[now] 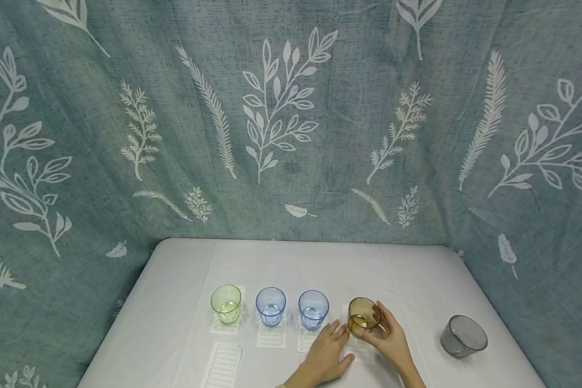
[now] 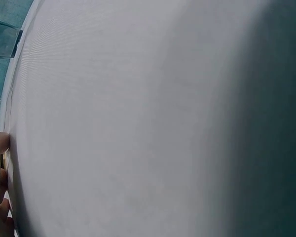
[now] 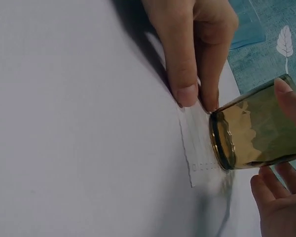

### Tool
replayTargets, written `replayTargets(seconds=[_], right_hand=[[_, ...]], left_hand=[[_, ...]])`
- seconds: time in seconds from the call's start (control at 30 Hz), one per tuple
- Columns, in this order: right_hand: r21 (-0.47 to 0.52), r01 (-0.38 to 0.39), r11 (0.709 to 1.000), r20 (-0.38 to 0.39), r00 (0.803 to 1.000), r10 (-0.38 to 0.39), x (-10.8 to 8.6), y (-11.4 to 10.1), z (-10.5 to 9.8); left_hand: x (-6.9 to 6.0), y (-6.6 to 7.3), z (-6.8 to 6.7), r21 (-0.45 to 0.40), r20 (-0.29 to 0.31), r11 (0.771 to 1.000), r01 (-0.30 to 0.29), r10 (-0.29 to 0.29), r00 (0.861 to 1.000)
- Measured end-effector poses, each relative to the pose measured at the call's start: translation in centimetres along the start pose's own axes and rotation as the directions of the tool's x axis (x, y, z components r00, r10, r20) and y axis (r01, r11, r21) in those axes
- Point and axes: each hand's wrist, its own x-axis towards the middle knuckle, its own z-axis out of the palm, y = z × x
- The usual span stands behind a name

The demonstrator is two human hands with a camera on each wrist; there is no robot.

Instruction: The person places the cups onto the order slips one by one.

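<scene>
An amber glass tumbler [image 1: 364, 311] is held by my right hand [image 1: 392, 342], its thumb on the near side and its fingers around the far right side. Under the glass's base lies a pale printed paper strip [image 1: 361, 351]; whether the base touches it I cannot tell. My left hand [image 1: 324, 353] is just left of the glass, palm down. In the right wrist view its thumb and a finger [image 3: 185, 81] touch the strip's edge beside the glass [image 3: 259, 126]. The left wrist view shows only fingers [image 2: 1, 143] at its left edge.
Left of the hands stand two blue glasses [image 1: 270, 306] [image 1: 313, 310] and a green glass [image 1: 226, 304], each on a paper strip. A longer printed paper [image 1: 223, 365] lies nearer me. A grey glass [image 1: 463, 337] stands at right on the white table [image 1: 291, 264]. Patterned curtains surround it.
</scene>
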Motion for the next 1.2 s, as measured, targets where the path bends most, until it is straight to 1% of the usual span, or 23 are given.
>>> replayTargets(seconds=[0.13, 0.23, 0.3, 0.4, 0.43, 0.47, 0.53, 0.57, 0.63, 0.67, 0.7, 0.73, 0.77, 0.8, 0.83, 0.9, 0.93, 1.0, 1.03, 1.1, 1.13, 1.17, 1.2], right_hand=[[-0.067, 0.003, 0.998, -0.016, 1.0, -0.004, -0.3, -0.2, -0.8], [-0.12, -0.004, 0.993, -0.029, 1.0, 0.0, -0.6, -0.5, -2.0], [-0.158, -0.026, 0.987, -0.043, 0.999, 0.02, -0.8, -0.6, -2.9], [-0.242, -0.015, 0.97, -0.092, 0.996, -0.007, -1.3, -0.5, -4.5], [-0.288, 0.0, 0.958, -0.116, 0.993, -0.034, -1.4, -0.2, -5.1], [-0.333, 0.009, 0.943, -0.139, 0.989, -0.058, -1.5, 0.0, -5.6], [-0.39, 0.035, 0.92, -0.178, 0.978, -0.112, -1.8, 0.2, -6.8], [-0.398, 0.027, 0.917, -0.199, 0.973, -0.115, -1.9, 0.1, -7.3], [-0.433, 0.036, 0.901, -0.251, 0.955, -0.158, -2.2, -0.5, -8.3], [-0.431, 0.035, 0.902, -0.275, 0.946, -0.169, -2.3, -1.1, -8.7], [-0.433, 0.038, 0.9, -0.305, 0.934, -0.186, -2.5, -1.7, -9.1], [-0.458, 0.038, 0.888, -0.341, 0.915, -0.215, -2.6, -2.0, -9.5], [-0.474, 0.045, 0.879, -0.377, 0.892, -0.249, -2.7, -2.6, -9.7], [-0.504, 0.057, 0.862, -0.4, 0.869, -0.291, -2.8, -3.0, -10.0], [-0.524, 0.056, 0.85, -0.435, 0.84, -0.324, -2.8, -3.1, -10.3], [-0.558, 0.055, 0.828, -0.484, 0.788, -0.379, -2.8, -2.9, -10.7], [-0.569, 0.059, 0.82, -0.501, 0.766, -0.403, -2.8, -2.7, -11.0], [-0.585, 0.075, 0.808, -0.518, 0.732, -0.443, -2.7, -2.0, -11.6], [-0.592, 0.085, 0.801, -0.519, 0.72, -0.46, -2.7, -1.6, -11.9], [-0.607, 0.081, 0.791, -0.516, 0.716, -0.47, -2.6, -0.9, -12.6], [-0.611, 0.073, 0.788, -0.511, 0.723, -0.464, -2.5, -0.6, -12.9], [-0.608, 0.055, 0.792, -0.511, 0.736, -0.444, -2.5, -0.3, -13.3], [-0.599, 0.02, 0.801, -0.514, 0.758, -0.403, -2.5, 0.0, -13.5]], left_hand=[[0.0, 0.0, 0.0, -0.002, -0.001, 1.0, 0.001, -0.001, 1.0], [-0.1, 0.0, 0.1, -0.018, -0.003, 1.0, 0.0, 0.0, 1.0], [-0.2, -0.1, 0.1, -0.032, -0.009, 0.999, -0.003, 0.003, 1.0], [-0.3, -0.1, 0.3, -0.046, -0.02, 0.999, -0.01, 0.009, 1.0], [-0.3, -0.2, 0.4, -0.051, -0.024, 0.999, -0.013, 0.012, 1.0], [-0.3, -0.2, 0.4, -0.061, -0.031, 0.998, -0.017, 0.015, 0.999], [-0.3, -0.2, 0.2, -0.086, -0.043, 0.996, -0.021, 0.018, 0.999], [-0.3, -0.1, 0.1, -0.1, -0.048, 0.995, -0.023, 0.018, 0.999], [-0.3, -0.1, -0.2, -0.13, -0.057, 0.991, -0.023, 0.016, 0.998], [-0.4, -0.1, -0.4, -0.142, -0.061, 0.99, -0.021, 0.013, 0.998], [-0.4, -0.1, -0.6, -0.151, -0.063, 0.988, -0.017, 0.007, 0.998], [-0.5, -0.1, -0.8, -0.155, -0.065, 0.988, -0.012, 0.002, 0.998], [-0.6, -0.1, -1.0, -0.16, -0.067, 0.987, -0.007, -0.003, 0.998], [-0.8, -0.1, -1.2, -0.168, -0.07, 0.986, -0.001, -0.011, 0.997], [-1.1, -0.2, -1.5, -0.176, -0.073, 0.984, 0.005, -0.019, 0.997], [-1.6, -0.3, -1.9, -0.194, -0.074, 0.981, 0.018, -0.033, 0.997], [-1.9, -0.4, -2.2, -0.205, -0.073, 0.978, 0.023, -0.039, 0.997], [-2.6, -0.6, -2.7, -0.23, -0.083, 0.973, 0.031, -0.052, 0.995], [-2.9, -0.7, -3.0, -0.24, -0.094, 0.97, 0.034, -0.058, 0.994], [-3.6, -1.1, -3.6, -0.264, -0.141, 0.964, 0.029, -0.069, 0.988], [-3.9, -1.5, -3.9, -0.271, -0.173, 0.962, 0.024, -0.073, 0.982], [-4.3, -1.8, -4.3, -0.282, -0.21, 0.959, 0.017, -0.079, 0.974], [-4.7, -2.2, -4.7, -0.285, -0.246, 0.959, 0.011, -0.084, 0.966]])
